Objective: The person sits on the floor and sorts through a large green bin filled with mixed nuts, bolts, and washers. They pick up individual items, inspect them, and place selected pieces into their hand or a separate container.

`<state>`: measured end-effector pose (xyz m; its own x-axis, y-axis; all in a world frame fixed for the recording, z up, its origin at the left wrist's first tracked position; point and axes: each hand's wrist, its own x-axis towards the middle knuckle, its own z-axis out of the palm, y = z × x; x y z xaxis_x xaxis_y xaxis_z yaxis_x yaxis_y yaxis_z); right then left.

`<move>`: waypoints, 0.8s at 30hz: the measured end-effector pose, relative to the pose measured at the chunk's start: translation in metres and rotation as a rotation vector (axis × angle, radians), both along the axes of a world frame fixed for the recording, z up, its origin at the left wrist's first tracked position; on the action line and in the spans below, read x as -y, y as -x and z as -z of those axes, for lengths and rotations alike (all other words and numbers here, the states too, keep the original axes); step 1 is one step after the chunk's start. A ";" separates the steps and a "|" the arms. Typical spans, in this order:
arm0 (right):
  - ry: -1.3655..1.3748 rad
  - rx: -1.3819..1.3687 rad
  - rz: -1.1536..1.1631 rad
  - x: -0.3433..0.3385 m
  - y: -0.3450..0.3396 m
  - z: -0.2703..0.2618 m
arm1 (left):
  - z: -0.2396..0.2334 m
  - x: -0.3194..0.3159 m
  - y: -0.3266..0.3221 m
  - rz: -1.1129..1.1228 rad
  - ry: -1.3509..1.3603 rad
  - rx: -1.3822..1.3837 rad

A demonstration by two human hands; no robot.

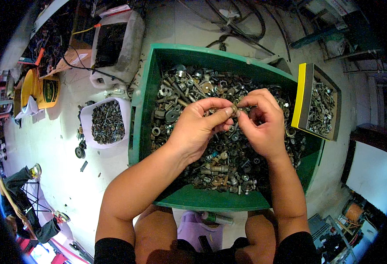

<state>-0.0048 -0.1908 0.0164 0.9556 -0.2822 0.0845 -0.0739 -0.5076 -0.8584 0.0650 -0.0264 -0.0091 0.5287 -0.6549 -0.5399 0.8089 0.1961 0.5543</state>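
Above a green drawer-like bin (213, 204) full of mixed metal bolts, nuts and washers (213, 165), both hands meet at one small piece of hardware (234, 108). The piece looks round and brownish; its exact kind cannot be told. My left hand (200, 127) pinches it between thumb and forefinger. From the other side, the thumb and forefinger of my right hand (262, 122) grip the same piece. The lower fingers of both hands are curled over the heap and hide part of it.
A white plastic container of screws (107, 122) stands left of the bin. A yellow-edged box of small hardware (320, 109) rests at the right. Behind are a cut plastic jug (117, 49) and dark cables (239, 29). Another person (25, 204) sits at the far left.
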 end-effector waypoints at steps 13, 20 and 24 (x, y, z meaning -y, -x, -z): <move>0.073 -0.029 -0.057 0.002 0.001 0.001 | 0.007 0.002 0.004 0.034 -0.034 0.012; 0.140 -0.059 -0.077 0.000 0.001 -0.004 | 0.008 0.003 0.008 0.064 -0.056 0.068; 0.162 -0.080 -0.054 0.001 0.002 -0.003 | 0.010 0.003 0.009 0.048 -0.050 0.087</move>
